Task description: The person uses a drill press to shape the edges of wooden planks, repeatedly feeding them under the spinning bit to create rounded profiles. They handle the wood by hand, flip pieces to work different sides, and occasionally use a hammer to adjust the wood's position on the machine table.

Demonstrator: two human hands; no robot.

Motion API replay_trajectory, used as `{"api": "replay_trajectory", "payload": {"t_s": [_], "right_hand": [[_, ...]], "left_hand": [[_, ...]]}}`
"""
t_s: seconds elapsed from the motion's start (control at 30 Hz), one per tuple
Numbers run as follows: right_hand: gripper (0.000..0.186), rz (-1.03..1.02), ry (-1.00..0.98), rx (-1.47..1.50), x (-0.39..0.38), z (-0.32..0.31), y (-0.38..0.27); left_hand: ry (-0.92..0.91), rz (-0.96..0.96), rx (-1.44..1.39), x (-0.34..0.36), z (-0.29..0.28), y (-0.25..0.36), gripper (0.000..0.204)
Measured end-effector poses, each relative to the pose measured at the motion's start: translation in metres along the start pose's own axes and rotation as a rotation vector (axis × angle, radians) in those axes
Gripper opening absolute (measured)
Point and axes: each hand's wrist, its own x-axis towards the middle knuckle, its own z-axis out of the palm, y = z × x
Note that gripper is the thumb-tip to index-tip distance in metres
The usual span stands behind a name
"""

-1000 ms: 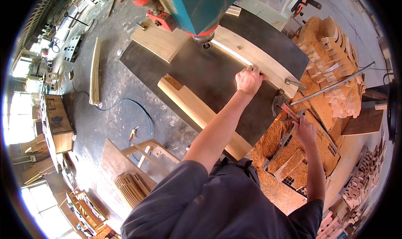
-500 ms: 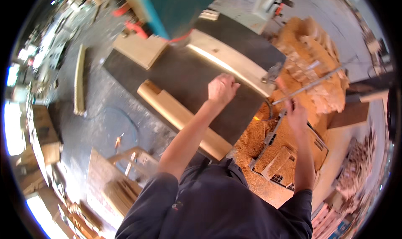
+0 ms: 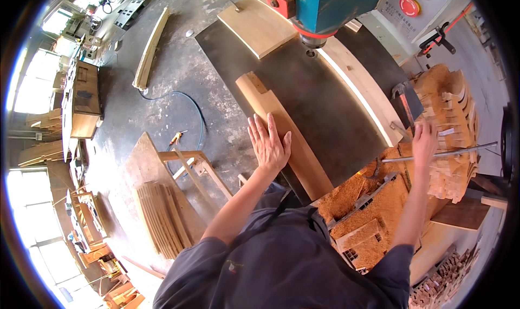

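Note:
My left hand [image 3: 269, 145] lies with its fingers spread on a long wooden rail [image 3: 295, 141], which has a notch near its far end and rests along the table's near left edge. At the right, my right hand [image 3: 424, 140] is closed at the lower end of a hammer's reddish handle [image 3: 403, 104]; the hammer head is at the dark table's right corner. A curved pale wooden board [image 3: 357, 81] lies across the dark machine table [image 3: 325, 111], apart from the rail. My right fingers are partly hidden.
A blue machine head [image 3: 338, 8] with a round chuck hangs over the table. Beside it is a control box [image 3: 403, 27] with a red button. A flat board [image 3: 257, 27] lies at the far left. Sawdust [image 3: 384, 214] and a metal bar [image 3: 460, 151] are at the right.
My left hand has moved from above the table, fingers curled, to the notched rail, fingers spread. My right hand stays at the hammer handle. The whole view has shifted.

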Motion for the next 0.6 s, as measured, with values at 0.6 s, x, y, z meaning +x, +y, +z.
{"api": "replay_trajectory", "payload": {"t_s": [0.6], "right_hand": [[0.050, -0.350, -0.033, 0.407, -0.127, -0.022, -0.107]], "left_hand": [[-0.051, 0.020, -0.128, 0.054, 0.080, 0.169, 0.079]]}}
